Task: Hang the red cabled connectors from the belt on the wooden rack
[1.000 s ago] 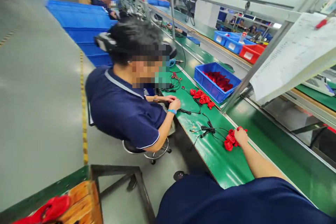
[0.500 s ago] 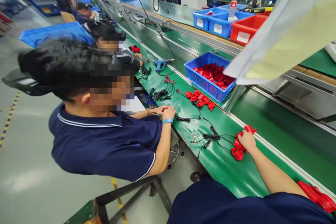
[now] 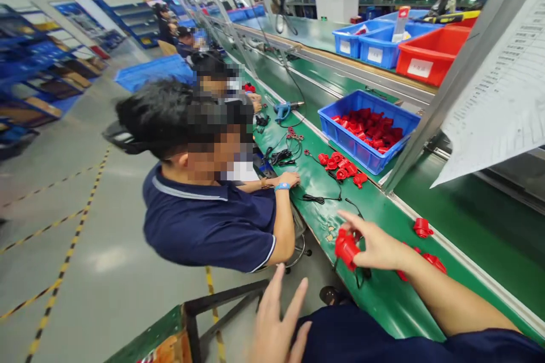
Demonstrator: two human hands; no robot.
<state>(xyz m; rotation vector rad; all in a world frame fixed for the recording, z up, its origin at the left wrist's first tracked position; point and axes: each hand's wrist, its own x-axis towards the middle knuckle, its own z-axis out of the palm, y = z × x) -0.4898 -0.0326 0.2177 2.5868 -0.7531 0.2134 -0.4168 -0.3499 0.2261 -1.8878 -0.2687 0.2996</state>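
Red plastic part (image 3: pixel 346 248) in right-hand grip (image 3: pixel 374 247).

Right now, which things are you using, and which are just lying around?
In use:
right hand holding a red plastic part with a black wire
left hand, open, holding nothing

Lying about:
loose red part
blue bin
red crate

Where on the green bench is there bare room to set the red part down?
Bare green mat lies between the loose red part and the red pile by the blue bin. Crowded: cables near the co-worker, and around the right hand holding a red part.
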